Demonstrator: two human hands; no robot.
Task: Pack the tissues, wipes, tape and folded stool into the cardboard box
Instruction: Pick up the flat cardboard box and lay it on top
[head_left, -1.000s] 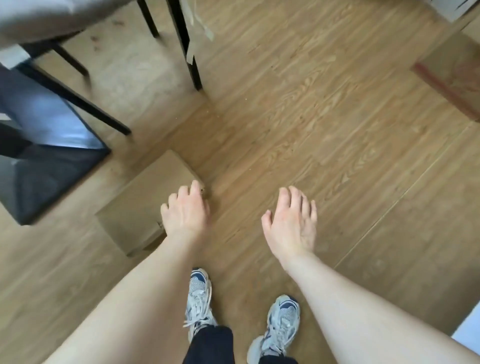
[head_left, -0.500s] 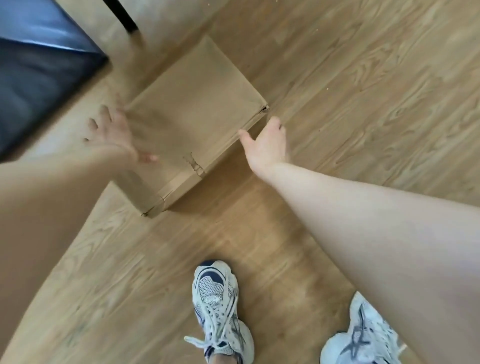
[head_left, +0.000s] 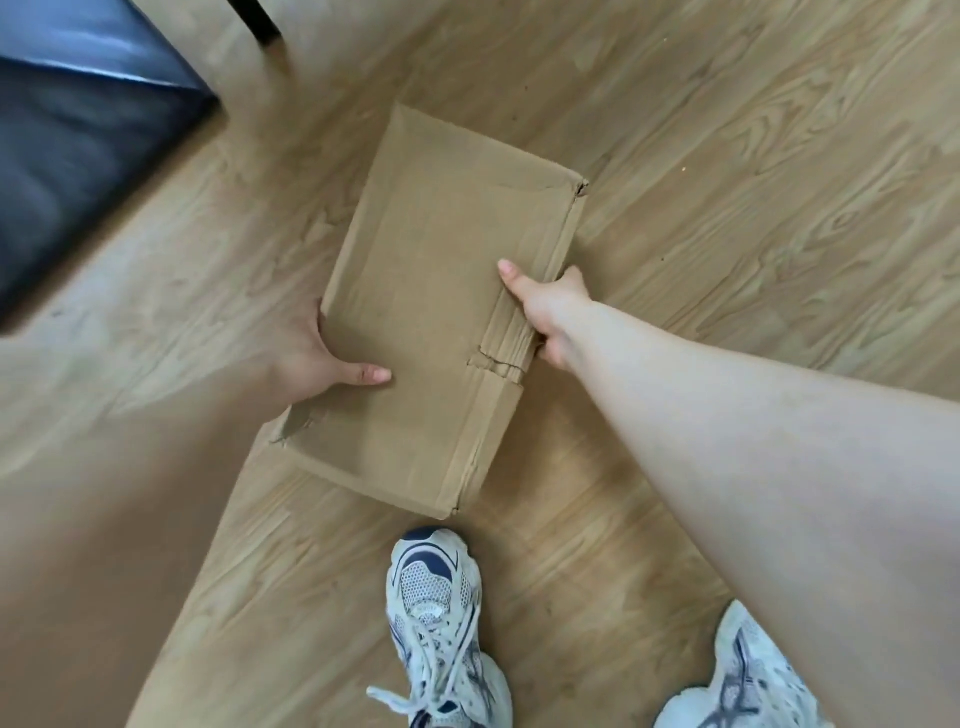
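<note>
A brown cardboard box (head_left: 431, 291) lies flat on the wooden floor in the middle of the head view, its top closed and its edges creased and torn. My left hand (head_left: 317, 358) grips its left side, thumb lying on the top face. My right hand (head_left: 550, 306) grips the right side, thumb on top and fingers wrapped around the edge. No tissues, wipes, tape or stool are in view.
A black padded seat (head_left: 78, 145) fills the upper left, with a dark leg (head_left: 257, 18) at the top. My two white sneakers (head_left: 441, 623) stand just below the box on the wooden floor (head_left: 727, 182).
The view has dropped closer to the box. Both hands, which were held apart and open beside it, have closed onto its left and right sides.
</note>
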